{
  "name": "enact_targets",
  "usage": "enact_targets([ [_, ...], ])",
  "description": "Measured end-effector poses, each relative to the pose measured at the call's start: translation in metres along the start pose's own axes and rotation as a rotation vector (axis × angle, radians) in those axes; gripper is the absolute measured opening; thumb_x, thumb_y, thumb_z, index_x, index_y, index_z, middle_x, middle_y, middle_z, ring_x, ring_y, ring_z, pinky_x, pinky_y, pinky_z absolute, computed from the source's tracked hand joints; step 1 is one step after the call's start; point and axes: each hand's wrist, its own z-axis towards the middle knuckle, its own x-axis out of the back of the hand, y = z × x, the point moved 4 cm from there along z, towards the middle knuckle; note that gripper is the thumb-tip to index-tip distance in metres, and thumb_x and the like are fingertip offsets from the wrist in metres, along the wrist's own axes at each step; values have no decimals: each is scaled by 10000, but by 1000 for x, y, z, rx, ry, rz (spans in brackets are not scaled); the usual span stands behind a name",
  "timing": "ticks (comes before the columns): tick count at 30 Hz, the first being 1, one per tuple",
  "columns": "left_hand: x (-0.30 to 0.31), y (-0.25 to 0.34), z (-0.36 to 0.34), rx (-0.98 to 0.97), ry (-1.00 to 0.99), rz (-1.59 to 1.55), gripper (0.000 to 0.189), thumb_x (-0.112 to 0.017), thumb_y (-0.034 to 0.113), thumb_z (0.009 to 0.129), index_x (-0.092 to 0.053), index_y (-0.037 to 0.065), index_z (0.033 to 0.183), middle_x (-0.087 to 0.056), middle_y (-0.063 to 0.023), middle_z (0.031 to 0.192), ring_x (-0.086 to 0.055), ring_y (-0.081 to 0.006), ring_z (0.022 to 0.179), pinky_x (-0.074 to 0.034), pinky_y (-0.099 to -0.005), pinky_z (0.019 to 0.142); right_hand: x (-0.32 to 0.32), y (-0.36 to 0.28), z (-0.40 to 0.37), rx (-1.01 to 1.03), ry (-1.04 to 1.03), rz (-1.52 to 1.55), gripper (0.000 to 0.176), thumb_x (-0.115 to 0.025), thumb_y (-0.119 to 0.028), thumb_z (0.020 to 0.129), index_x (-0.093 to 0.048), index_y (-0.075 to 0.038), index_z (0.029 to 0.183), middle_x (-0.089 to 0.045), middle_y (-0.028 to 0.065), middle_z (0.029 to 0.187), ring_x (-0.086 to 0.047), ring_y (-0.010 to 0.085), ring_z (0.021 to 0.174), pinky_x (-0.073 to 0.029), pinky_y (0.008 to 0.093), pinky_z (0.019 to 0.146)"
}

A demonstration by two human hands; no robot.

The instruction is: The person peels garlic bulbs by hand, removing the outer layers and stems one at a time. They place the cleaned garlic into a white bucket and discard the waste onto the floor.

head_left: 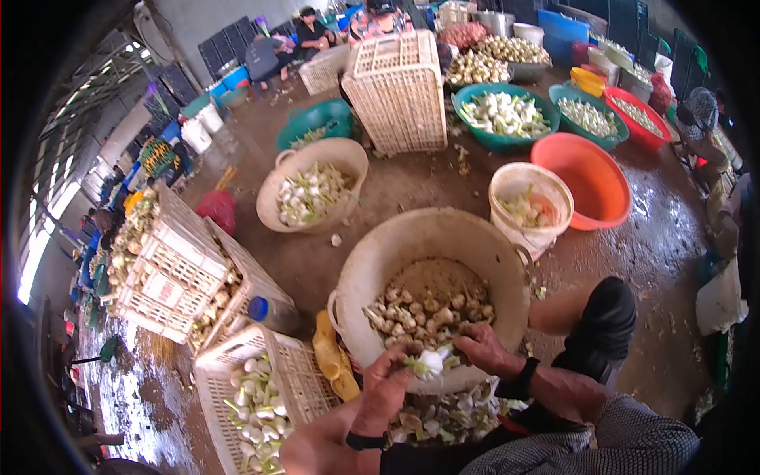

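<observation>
Over the near rim of a large beige tub (495,245), my left hand (388,381) grips a white peeled garlic bulb (431,362) with a short green stem. My right hand (487,350) is closed close beside the bulb, fingertips pinched at its right side; whether they hold loose skin I cannot make out. Unpeeled brownish garlic bulbs (431,313) lie inside the tub. Below my hands is a heap of peelings (451,416). Peeled bulbs with green stems (261,419) fill a plastic crate (207,384) at my left.
Stacked crates (162,277) of unpeeled bulbs, a blue-lidded jar (269,310) and a yellow boot-like item (332,360) stand left. Ahead are a beige basin (269,202), a white bucket (507,176), an orange tub (586,150) and an upright crate (400,103). Other people sit around.
</observation>
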Motion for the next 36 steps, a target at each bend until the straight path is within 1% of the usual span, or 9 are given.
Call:
enact_targets([
  [4, -2, -5, 1, -52, -40, -76, 168, -611, -19, 885, -585, 3, 1049, -594, -141, 1219, -565, -232, 1133, -440, -381, 1005, 0, 30, 16, 159, 67, -266, 257, -565, -207, 820, -596, 42, 764, -558, 71, 575, -511, 126, 532, -416, 347, 495],
  [9, -6, 14, 1, -29, 45, -53, 152, -609, 19, 876, -550, 10, 1016, -584, -165, 1171, -582, -307, 1114, -463, -478, 1012, 4, 13, 7, 64, 120, -55, 272, -584, -219, 873, -626, 33, 780, -584, 79, 598, -527, 139, 513, -432, 346, 492],
  [11, 2, 8, 2, -9, 97, -72, 138, -591, 10, 881, -542, 4, 1010, -583, -170, 1176, -583, -303, 1114, -471, -468, 1005, -15, -5, -7, 79, -338, -147, 298, -597, -245, 899, -632, 39, 814, -594, 77, 615, -553, 135, 552, -455, 336, 519],
  [13, 4, 5, 3, -39, 118, -38, 133, -594, 3, 877, -545, 0, 1000, -583, -174, 1178, -586, -295, 1104, -477, -457, 992, -28, -11, -14, 119, -395, -189, 328, -588, -279, 930, -644, 28, 829, -611, 62, 637, -581, 138, 604, -479, 320, 566],
  [15, 5, 4, 4, -111, 80, 44, 154, -608, 2, 873, -551, -1, 1016, -581, -173, 1192, -586, -275, 1097, -477, -438, 987, -37, -23, -21, 461, -413, -87, 334, -572, -294, 951, -650, 20, 865, -641, 55, 707, -601, 145, 647, -497, 315, 617],
  [17, 12, -1, 3, -83, 88, 103, 169, -617, -1, 866, -559, 2, 1025, -580, -169, 1200, -582, -259, 1094, -469, -420, 987, -33, -31, -23, 466, -460, -125, 366, -541, -339, 976, -654, 5, 925, -659, 57, 788, -606, 128, 659, -509, 293, 641],
  [19, 12, -4, 5, -58, 94, 160, 185, -627, -4, 859, -567, 6, 1034, -579, -164, 1207, -578, -242, 1091, -461, -402, 987, -34, -35, -31, -29, -683, 55, 400, -523, -373, 983, -651, 6, 992, -668, 65, 826, -615, 110, 671, -519, 278, 639],
  [22, 0, 0, 4, -150, 9, 273, 152, -628, -4, 856, -598, -2, 1005, -588, -115, 1204, -547, -148, 1052, -449, -292, 919, -41, -41, -42, -188, -602, 292, 450, -502, -413, 987, -656, 9, 1009, -672, 62, 794, -619, 103, 651, -523, 263, 617],
  [36, 2, -12, 3, 7, 127, 171, 161, -638, -32, 820, -585, -26, 973, -605, -140, 1140, -584, -209, 1034, -475, -362, 952, -40, -25, -40, -218, -512, 302, 248, -553, -235, 944, -642, -4, 960, -640, 24, 714, -593, 93, 587, -485, 253, 529],
])
